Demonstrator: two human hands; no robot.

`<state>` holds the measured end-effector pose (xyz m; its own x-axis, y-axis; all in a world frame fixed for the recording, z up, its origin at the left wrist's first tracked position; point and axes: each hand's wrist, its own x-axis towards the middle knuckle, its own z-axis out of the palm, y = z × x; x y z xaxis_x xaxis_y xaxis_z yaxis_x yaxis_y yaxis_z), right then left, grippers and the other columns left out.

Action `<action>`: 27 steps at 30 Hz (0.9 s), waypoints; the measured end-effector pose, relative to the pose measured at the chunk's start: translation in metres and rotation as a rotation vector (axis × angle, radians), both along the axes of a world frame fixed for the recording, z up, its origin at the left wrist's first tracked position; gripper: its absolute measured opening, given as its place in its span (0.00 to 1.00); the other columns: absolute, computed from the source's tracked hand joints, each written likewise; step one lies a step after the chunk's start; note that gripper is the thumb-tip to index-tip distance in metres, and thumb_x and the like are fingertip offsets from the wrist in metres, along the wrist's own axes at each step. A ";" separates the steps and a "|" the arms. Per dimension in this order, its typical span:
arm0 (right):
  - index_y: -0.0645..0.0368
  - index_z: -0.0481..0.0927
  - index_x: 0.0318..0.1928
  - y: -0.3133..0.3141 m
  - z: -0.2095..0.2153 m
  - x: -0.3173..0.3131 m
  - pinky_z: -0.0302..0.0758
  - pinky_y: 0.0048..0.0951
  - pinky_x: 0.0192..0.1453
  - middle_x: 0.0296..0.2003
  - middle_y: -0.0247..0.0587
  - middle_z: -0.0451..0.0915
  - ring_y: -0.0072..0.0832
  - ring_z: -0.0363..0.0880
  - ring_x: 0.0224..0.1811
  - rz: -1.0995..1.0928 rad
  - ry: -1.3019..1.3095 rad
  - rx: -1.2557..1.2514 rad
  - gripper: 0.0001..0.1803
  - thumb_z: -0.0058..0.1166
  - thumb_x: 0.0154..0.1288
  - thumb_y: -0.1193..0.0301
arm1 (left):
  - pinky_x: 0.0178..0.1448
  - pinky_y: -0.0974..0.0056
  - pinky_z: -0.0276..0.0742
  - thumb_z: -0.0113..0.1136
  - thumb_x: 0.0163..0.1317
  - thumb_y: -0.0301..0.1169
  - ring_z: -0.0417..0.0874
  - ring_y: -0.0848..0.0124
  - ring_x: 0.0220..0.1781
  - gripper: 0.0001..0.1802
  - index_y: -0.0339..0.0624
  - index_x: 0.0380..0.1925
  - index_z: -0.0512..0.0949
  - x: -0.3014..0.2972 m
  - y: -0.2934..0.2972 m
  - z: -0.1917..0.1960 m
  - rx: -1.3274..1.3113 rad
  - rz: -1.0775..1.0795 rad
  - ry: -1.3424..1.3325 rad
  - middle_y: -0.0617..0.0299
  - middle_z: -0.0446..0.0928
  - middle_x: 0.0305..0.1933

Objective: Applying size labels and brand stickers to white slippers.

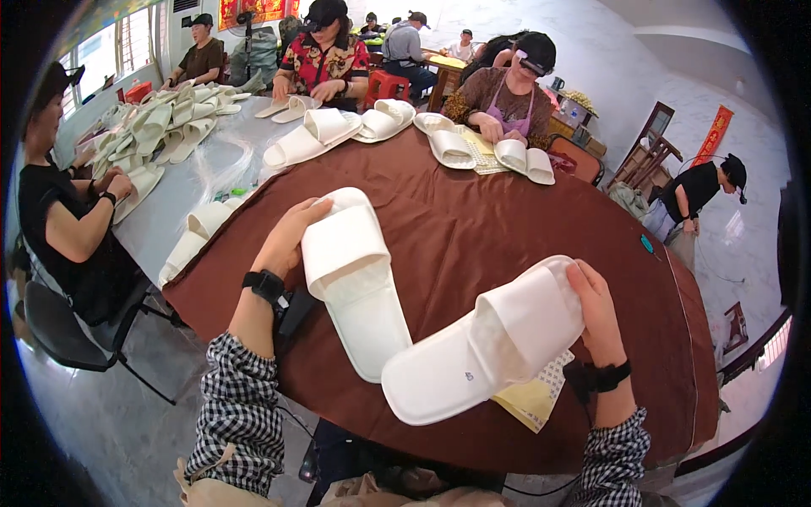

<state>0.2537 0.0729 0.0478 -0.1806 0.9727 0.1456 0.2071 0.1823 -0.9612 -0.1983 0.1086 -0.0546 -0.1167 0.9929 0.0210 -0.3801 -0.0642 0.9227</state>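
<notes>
My left hand grips a white open-toe slipper by its toe end, fingers partly hidden behind it. In my right hand is a second white slipper, held at the toe with the thumb along its edge. A small dark mark shows on this one's insole. The heels of the two slippers meet, the right one lying in front of the left one. Both are tilted above the brown-covered table. Below the right slipper lie yellow and patterned paper sheets.
More white slippers line the table's far edge, with a pair at the left. A grey table carries a large slipper heap and clear plastic strands. Several people sit around; one co-worker faces me across the table. A black chair stands left.
</notes>
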 end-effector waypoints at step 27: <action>0.62 0.70 0.70 0.047 -0.021 -0.059 0.73 0.36 0.66 0.65 0.49 0.72 0.40 0.76 0.64 0.514 -0.696 0.361 0.30 0.59 0.71 0.65 | 0.74 0.66 0.66 0.50 0.77 0.34 0.72 0.68 0.71 0.24 0.32 0.68 0.71 0.048 -0.017 0.019 0.066 -0.242 0.218 0.55 0.74 0.69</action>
<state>0.1949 0.1203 0.0263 -0.7359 0.6663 0.1205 0.5256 0.6743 -0.5187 -0.1508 0.0920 -0.0359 0.1365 0.9870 0.0849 -0.1861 -0.0586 0.9808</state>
